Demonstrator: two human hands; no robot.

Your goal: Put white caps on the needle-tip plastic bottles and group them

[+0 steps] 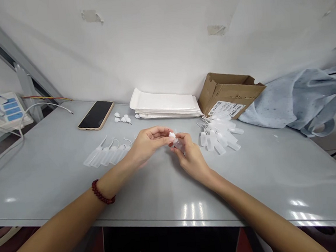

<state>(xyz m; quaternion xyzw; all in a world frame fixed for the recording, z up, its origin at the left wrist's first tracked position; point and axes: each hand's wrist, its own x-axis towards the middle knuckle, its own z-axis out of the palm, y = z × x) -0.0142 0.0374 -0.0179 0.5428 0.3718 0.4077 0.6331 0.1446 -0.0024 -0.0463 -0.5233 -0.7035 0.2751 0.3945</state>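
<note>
Head: L hand (149, 143) fingers pinch cap (172, 135), R hand (192, 159) fingers grip bottle (179, 145), far from table (162, 204) edges.

Both bare forearms reached in from the lower corners and converged at the middle. The left hand (147, 144) had its fingers curled and its thumb and fingertips pinched together. They met the right hand (191, 159), which was closed in a light grip with its wrist bent slightly upward.
</note>
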